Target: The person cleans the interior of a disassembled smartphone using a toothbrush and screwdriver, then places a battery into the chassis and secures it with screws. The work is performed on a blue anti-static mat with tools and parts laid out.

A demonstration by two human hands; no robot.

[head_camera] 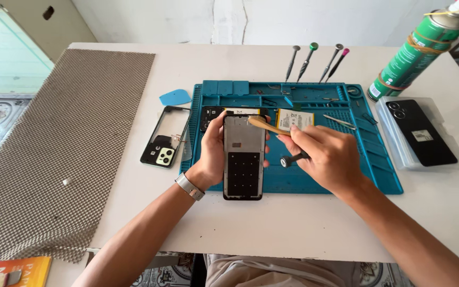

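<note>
My left hand (212, 150) grips the left edge of an opened phone screen frame (244, 159), grey at the top with a dark grid panel below, lying on a blue repair mat (325, 180). My right hand (329, 154) holds a tan wooden-handled brush (265, 125) whose tip touches the frame's upper right corner. A small black tool (292, 158) pokes out under the same hand. A phone battery (297, 118) with a yellow edge lies on the mat just behind my right hand.
A phone back frame with camera module (161, 142) and a blue pick (175, 97) lie left of the mat. Several screwdrivers (314, 61) stand behind it. A green spray can (418, 50) and a black phone (421, 132) on clear sleeves are at right. Grey mesh matting (59, 143) covers the left.
</note>
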